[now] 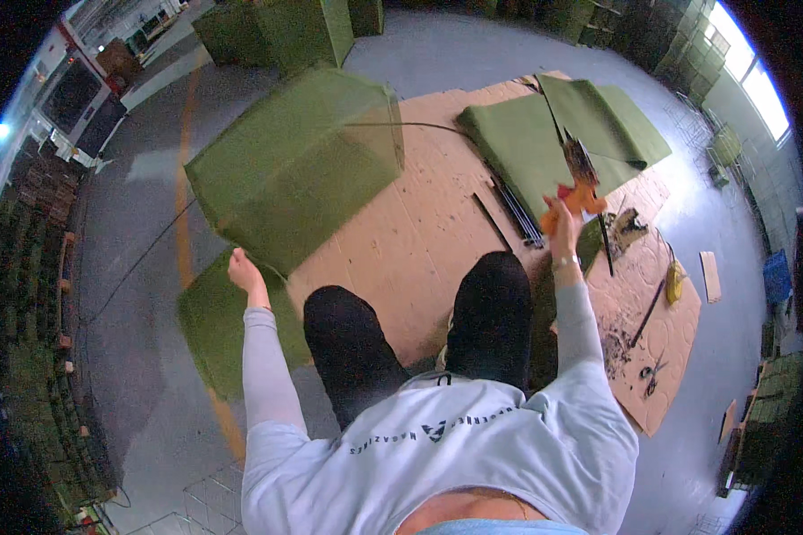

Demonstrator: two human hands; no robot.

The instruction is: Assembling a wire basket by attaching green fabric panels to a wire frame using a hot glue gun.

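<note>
My right hand (562, 234) is closed around an orange tool (583, 198) with a dark, ragged-looking upper end, raised in front of my right knee. Its exact kind is not clear. My left hand (245, 270) is closed beside the lower corner of a large green fabric panel (303, 169); whatever its fingers hold is too small to make out. That panel looks boxy and partly see-through from blur, and it stands over the cardboard's left edge. Below it, another green piece (227, 330) lies by my left forearm.
Brown cardboard sheets (401, 267) cover the floor before my knees. Folded green fabric (544, 134) lies at the far right, near dark rods (513, 209). Scissors (653, 374), a yellow item (674, 282) and dark scraps lie right. A dark hose (152, 245) crosses the floor; green stacks (18, 374) stand left.
</note>
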